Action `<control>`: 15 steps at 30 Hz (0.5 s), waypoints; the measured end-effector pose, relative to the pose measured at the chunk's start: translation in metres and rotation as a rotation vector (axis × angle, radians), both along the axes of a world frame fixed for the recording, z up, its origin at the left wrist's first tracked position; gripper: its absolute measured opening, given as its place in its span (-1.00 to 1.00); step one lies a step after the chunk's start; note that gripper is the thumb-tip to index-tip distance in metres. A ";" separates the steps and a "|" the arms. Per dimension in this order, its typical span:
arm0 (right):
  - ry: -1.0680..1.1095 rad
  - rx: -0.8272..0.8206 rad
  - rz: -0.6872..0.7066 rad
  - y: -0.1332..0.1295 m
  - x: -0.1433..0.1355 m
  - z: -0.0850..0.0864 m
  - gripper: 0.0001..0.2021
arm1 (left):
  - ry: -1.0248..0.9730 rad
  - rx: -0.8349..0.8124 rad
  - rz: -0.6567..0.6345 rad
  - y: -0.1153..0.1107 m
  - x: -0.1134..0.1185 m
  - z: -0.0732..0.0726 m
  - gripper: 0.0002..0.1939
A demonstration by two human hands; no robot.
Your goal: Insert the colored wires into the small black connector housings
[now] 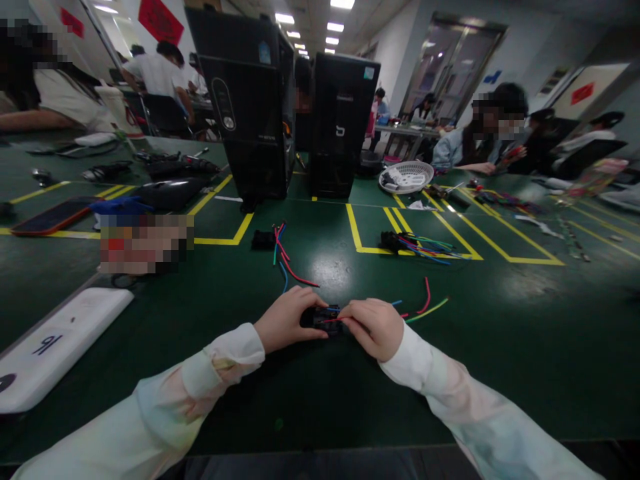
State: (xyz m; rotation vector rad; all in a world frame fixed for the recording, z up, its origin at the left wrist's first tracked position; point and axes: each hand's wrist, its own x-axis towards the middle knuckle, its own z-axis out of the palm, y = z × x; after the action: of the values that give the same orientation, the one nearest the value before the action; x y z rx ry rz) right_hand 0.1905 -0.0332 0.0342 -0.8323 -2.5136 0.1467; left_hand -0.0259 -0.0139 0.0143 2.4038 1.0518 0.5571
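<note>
Between my hands, low over the green table, is a small black plastic part (331, 323) with a rectangular outline. My left hand (293, 317) is closed around its left end, thumb along the near edge and fingers on the far one. My right hand (374, 327) pinches a thin red wire (331, 321) that lies across the part's top. More wires, blue, red (427, 297) and yellow-green (430, 311), stick out to the right behind that hand. The wires' ends inside the black part are too small to make out.
A similar black part (263, 239) with loose wires lies ahead to the left; a wire bundle (425, 247) lies right. Two black computer towers (337, 127) stand beyond. A white basket (406, 177), a white case (65, 347) and a phone (55, 216) surround me. A co-worker (480, 133) sits across.
</note>
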 end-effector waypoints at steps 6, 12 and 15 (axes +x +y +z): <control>-0.168 -0.008 0.015 0.006 0.008 0.004 -0.84 | 0.019 0.001 0.001 0.000 0.000 0.001 -0.55; -0.024 -0.047 -0.004 0.002 -0.002 -0.001 -0.83 | 0.024 0.003 0.010 -0.001 0.001 0.002 -0.56; 0.044 -0.060 -0.031 0.000 -0.006 -0.003 -0.82 | 0.024 0.003 0.014 -0.001 0.001 0.003 -0.57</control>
State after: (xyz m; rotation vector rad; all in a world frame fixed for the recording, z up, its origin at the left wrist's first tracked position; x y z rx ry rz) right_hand 0.1843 -0.0337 0.0312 -0.8826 -2.4649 0.2290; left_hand -0.0245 -0.0145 0.0171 2.4134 1.0790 0.5366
